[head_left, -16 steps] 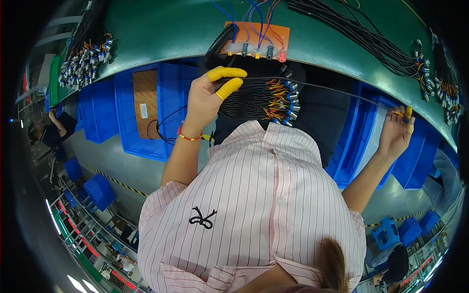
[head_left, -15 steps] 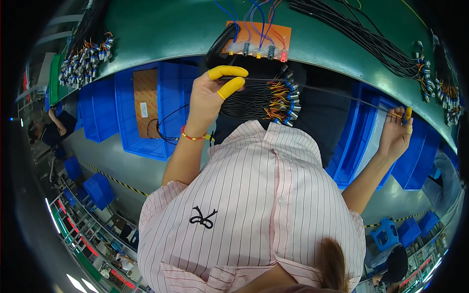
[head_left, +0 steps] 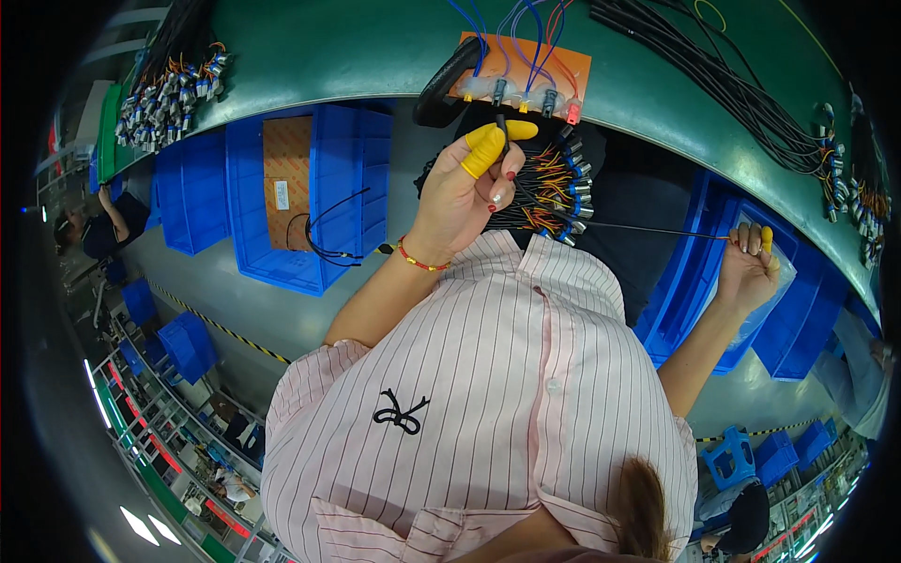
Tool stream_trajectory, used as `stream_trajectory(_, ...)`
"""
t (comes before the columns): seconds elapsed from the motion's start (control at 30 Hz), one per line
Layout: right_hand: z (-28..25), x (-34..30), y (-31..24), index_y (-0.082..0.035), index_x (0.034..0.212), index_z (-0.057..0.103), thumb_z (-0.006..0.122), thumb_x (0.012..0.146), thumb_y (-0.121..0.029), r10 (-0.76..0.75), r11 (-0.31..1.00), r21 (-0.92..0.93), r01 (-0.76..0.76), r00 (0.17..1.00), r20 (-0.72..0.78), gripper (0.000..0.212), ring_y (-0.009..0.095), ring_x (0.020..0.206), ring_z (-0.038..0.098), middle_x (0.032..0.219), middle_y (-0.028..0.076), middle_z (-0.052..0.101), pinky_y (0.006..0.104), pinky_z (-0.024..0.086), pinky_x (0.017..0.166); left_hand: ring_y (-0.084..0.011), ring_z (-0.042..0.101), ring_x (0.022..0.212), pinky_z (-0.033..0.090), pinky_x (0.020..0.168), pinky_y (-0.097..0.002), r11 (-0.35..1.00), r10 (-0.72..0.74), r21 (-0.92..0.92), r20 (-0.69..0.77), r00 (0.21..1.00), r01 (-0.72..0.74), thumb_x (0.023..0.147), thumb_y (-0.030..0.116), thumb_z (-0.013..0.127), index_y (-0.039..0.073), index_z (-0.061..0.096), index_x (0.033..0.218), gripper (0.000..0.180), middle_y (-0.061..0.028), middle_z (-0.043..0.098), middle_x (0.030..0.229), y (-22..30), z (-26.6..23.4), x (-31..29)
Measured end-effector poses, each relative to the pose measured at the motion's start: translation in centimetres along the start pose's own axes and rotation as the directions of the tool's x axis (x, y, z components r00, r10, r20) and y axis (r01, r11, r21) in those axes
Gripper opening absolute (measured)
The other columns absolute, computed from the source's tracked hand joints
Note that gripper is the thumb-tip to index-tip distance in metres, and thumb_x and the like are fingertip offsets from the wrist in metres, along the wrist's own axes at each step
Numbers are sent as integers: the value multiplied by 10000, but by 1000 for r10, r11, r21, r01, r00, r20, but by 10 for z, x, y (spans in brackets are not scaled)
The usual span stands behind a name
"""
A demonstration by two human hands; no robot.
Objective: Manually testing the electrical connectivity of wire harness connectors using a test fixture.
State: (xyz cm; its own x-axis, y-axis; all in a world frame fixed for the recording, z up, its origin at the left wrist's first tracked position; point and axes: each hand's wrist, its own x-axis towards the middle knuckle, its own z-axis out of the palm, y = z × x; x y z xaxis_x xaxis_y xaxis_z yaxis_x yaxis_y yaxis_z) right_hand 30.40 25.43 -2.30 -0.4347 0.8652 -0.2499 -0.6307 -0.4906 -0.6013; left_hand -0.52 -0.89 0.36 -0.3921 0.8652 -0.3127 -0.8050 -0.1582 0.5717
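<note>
My left hand (head_left: 474, 174), with yellow finger covers, pinches the black end of a cable (head_left: 502, 134). That end points up at the near edge of an orange board (head_left: 561, 64), just below a dark socket; whether it touches is not clear. Out to the right, my right hand (head_left: 749, 267) is closed on a thin black cable (head_left: 657, 230) that runs left toward my lap. Its middle passes out of sight behind my left hand and the bundle. A bundle of black cables (head_left: 558, 192) with orange wires and silver-blue connectors lies on my lap, partly covered by my left hand.
The green bench (head_left: 328, 56) carries a cable pile at left (head_left: 174, 98) and a long black bundle at right (head_left: 699, 70). Beneath its edge stand blue bins (head_left: 352, 188), one with a cardboard piece (head_left: 286, 155) and a loose black cable (head_left: 324, 246). A black handle-like part (head_left: 449, 84) adjoins the board.
My left hand has turned upright and moved right, bringing the cable end to the board. My right hand has dropped slightly and shifted left, and the cable from it now runs lower.
</note>
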Motion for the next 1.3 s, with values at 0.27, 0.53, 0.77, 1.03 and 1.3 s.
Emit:
stream_trajectory(0.27, 27, 7, 27, 82, 1020, 594, 510, 724, -163, 17, 995, -103, 1, 985, 169, 394, 162, 689, 337, 697, 61, 404, 299, 295, 703, -13, 380, 534, 322, 479, -149, 993, -39, 106, -87, 995, 48, 1015, 203, 470, -9, 561, 1179, 283, -16, 500, 785, -1, 4, 5)
stream_trajectory(0.53, 42, 6, 38, 74, 1037, 598, 493, 732, -160, -66, 979, -187, 86, 991, 113, 399, 161, 683, 341, 674, 55, 406, 299, 299, 698, 3, 336, 534, 314, 482, -148, 995, -77, 59, -53, 996, 80, 1020, 208, 449, -9, 539, 1187, 288, 17, 460, 757, 5, 7, 8)
stream_trajectory(0.77, 54, 1, 38, 51, 953, 580, 480, 749, -153, -127, 967, -214, 136, 990, 55, 305, 161, 691, 350, 672, 55, 407, 299, 307, 716, 2, 317, 537, 306, 480, -146, 993, -116, 14, -63, 991, 117, 1027, 195, 422, -12, 529, 1186, 283, 24, 434, 745, 5, 9, 7)
stream_trajectory(1.03, 38, 5, 37, 49, 912, 571, 473, 757, -152, -65, 967, -229, 113, 976, 206, 272, 159, 690, 342, 675, 56, 399, 296, 296, 701, 6, 299, 517, 284, 454, -138, 968, -59, 232, -155, 986, 95, 1017, 183, 456, 1, 529, 1177, 253, -2, 477, 751, 4, 21, 6)
stream_trajectory(1.3, 42, 4, 39, 69, 991, 617, 476, 783, -193, -38, 976, -207, 76, 983, 179, 363, 162, 692, 345, 668, 46, 406, 302, 293, 705, 14, 292, 508, 277, 439, -124, 985, -57, 154, -123, 991, 76, 1020, 189, 445, 1, 526, 1160, 248, 3, 464, 726, 7, 12, 8)
